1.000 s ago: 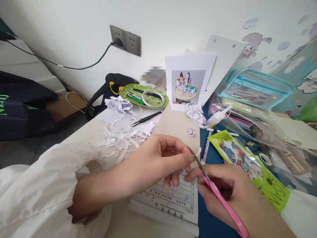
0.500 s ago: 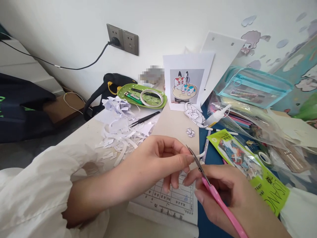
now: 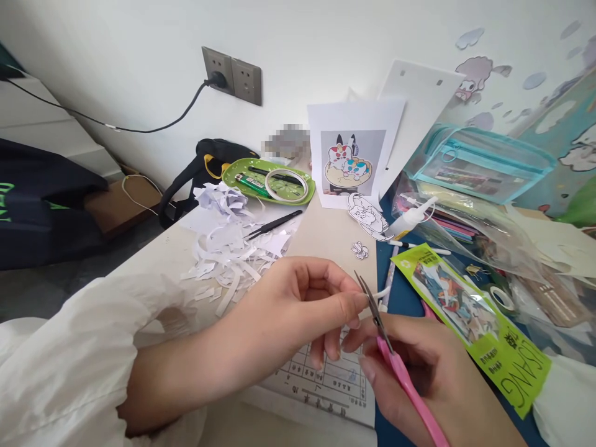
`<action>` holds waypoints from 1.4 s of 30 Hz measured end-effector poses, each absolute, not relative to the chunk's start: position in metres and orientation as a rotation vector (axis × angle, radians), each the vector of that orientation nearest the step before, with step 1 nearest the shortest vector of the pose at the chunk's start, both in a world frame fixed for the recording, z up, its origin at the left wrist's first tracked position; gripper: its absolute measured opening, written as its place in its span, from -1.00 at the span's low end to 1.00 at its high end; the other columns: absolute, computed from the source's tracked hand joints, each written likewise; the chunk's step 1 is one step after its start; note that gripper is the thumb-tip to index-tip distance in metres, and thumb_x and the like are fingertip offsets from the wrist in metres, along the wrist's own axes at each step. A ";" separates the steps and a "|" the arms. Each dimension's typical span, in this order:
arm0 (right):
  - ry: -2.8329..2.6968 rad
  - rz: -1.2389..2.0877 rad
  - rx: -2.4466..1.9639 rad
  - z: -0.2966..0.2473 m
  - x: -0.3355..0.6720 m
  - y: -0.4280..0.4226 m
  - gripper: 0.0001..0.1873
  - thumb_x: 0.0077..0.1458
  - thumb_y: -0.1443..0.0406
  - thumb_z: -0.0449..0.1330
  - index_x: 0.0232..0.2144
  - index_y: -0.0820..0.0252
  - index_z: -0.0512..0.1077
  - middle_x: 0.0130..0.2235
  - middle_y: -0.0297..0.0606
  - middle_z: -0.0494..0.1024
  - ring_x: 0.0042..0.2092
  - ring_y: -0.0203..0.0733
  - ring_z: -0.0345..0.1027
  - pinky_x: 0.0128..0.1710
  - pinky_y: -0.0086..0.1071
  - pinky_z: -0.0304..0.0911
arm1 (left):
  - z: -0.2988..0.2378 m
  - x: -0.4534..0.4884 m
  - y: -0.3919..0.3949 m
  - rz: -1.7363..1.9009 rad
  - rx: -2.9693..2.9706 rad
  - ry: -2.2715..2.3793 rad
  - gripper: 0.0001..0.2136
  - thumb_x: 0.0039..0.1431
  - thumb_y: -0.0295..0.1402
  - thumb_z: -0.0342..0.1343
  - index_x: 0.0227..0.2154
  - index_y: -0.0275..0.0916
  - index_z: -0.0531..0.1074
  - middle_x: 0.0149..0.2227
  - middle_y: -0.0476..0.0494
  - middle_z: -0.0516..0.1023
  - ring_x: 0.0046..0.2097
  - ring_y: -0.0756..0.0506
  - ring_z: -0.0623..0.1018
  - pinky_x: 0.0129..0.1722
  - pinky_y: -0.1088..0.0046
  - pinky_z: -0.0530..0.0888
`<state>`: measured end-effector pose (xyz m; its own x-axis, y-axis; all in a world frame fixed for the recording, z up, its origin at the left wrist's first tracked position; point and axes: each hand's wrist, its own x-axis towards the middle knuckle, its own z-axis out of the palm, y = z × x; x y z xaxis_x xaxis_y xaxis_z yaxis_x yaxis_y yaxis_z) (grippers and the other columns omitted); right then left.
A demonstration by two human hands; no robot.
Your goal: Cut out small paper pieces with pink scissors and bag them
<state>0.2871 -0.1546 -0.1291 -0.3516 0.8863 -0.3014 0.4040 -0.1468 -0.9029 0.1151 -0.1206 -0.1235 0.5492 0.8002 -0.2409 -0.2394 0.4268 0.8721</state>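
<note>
My left hand (image 3: 298,304) is closed in a pinch on a narrow white paper strip (image 3: 384,292). Most of that strip is hidden by the fingers, and a short end sticks out to the right, past the blades. Pink-handled scissors (image 3: 412,394) are gripped in my right hand (image 3: 433,366), with their blades slightly apart and crossing the strip beside my left thumb and forefinger. Below both hands lies a printed form (image 3: 321,388) on the table. Just beyond them rests a small paper cutout (image 3: 360,250).
Paper scraps (image 3: 233,264) and black tweezers (image 3: 274,225) lie at left. Behind them is a green tray (image 3: 237,169) with tape and a lighter. A printed picture (image 3: 356,115) stands against the wall. A lime-green packet (image 3: 493,354) and a glue bottle (image 3: 413,214) are at right.
The scissors and both hands have shifted only slightly, and the blades look a little wider apart. My left hand keeps its pinch on the paper strip.
</note>
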 end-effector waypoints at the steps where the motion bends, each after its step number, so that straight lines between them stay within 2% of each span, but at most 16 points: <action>1: -1.698 1.505 -1.457 -0.129 0.287 -0.154 -0.75 -0.15 0.49 0.08 -0.48 0.15 0.51 -0.56 -0.37 0.41 -0.36 -0.18 0.38 -0.47 -0.50 0.26 | -0.124 0.115 -0.121 0.725 0.904 0.726 -0.88 0.15 -0.40 0.14 -0.47 -0.29 0.37 -0.60 0.06 0.43 -0.61 0.14 0.36 -0.69 0.78 0.33; 5: -1.801 1.504 -1.354 -0.131 0.291 -0.152 -0.73 -0.15 0.53 0.06 -0.49 0.16 0.49 -0.53 -0.37 0.45 -0.43 -0.24 0.36 -0.38 -0.47 0.32 | -0.123 0.114 -0.121 0.716 0.913 0.742 -0.87 0.14 -0.41 0.14 -0.49 -0.28 0.37 -0.60 0.05 0.44 -0.62 0.14 0.36 -0.69 0.77 0.33; 12: -1.891 1.418 -1.344 -0.134 0.296 -0.151 -0.76 -0.15 0.54 0.04 -0.49 0.17 0.41 -0.56 -0.39 0.40 -0.40 -0.19 0.39 -0.27 -0.40 0.35 | -0.119 0.113 -0.119 0.682 0.949 0.778 -0.87 0.14 -0.38 0.15 -0.49 -0.28 0.38 -0.62 0.04 0.40 -0.60 0.13 0.36 -0.67 0.76 0.34; 16: -1.934 1.331 -1.375 -0.134 0.297 -0.151 -0.76 -0.16 0.52 0.07 -0.46 0.17 0.45 -0.45 -0.30 0.51 -0.35 -0.14 0.42 -0.36 -0.42 0.34 | -0.118 0.111 -0.117 0.654 0.991 0.783 -0.86 0.14 -0.36 0.14 -0.49 -0.28 0.38 -0.60 0.03 0.42 -0.60 0.12 0.36 -0.67 0.76 0.34; 23: -1.957 1.350 -1.464 -0.131 0.299 -0.150 -0.73 -0.20 0.50 0.05 -0.47 0.18 0.49 -0.38 -0.25 0.53 -0.37 -0.16 0.39 -0.51 -0.47 0.25 | -0.117 0.110 -0.115 0.623 1.035 0.795 -0.86 0.16 -0.38 0.11 -0.50 -0.28 0.38 -0.61 0.05 0.40 -0.60 0.12 0.36 -0.65 0.74 0.35; 33: -1.799 1.387 -1.487 -0.133 0.301 -0.147 -0.76 -0.17 0.48 0.09 -0.44 0.17 0.49 -0.59 -0.42 0.34 -0.58 -0.37 0.11 -0.62 -0.53 0.09 | -0.118 0.111 -0.113 0.622 1.070 0.813 -0.87 0.16 -0.35 0.13 -0.46 -0.26 0.41 -0.60 0.09 0.39 -0.60 0.13 0.34 -0.65 0.74 0.34; 38: -1.674 1.405 -1.592 -0.126 0.299 -0.143 -0.84 -0.19 0.40 0.13 -0.49 0.18 0.48 -0.63 -0.44 0.22 -0.61 -0.37 0.03 -0.64 -0.50 -0.02 | -0.119 0.111 -0.112 0.640 1.121 0.839 -0.86 0.16 -0.30 0.13 -0.44 -0.26 0.43 -0.62 0.09 0.36 -0.59 0.12 0.34 -0.64 0.74 0.34; 42: -1.536 1.428 -1.609 -0.115 0.294 -0.144 -0.91 -0.17 0.33 0.19 -0.49 0.21 0.46 -0.65 -0.48 0.16 -0.63 -0.42 -0.07 -0.64 -0.49 -0.10 | -0.121 0.111 -0.113 0.655 1.148 0.877 -0.85 0.13 -0.27 0.15 -0.42 -0.25 0.45 -0.56 0.06 0.39 -0.57 0.11 0.37 -0.64 0.72 0.34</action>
<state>0.2942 -0.1437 -0.1153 -0.1824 0.9224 -0.3404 0.4065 -0.2445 -0.8803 0.1106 -0.1131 -0.1206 0.5164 0.8191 -0.2496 -0.0059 0.2949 0.9555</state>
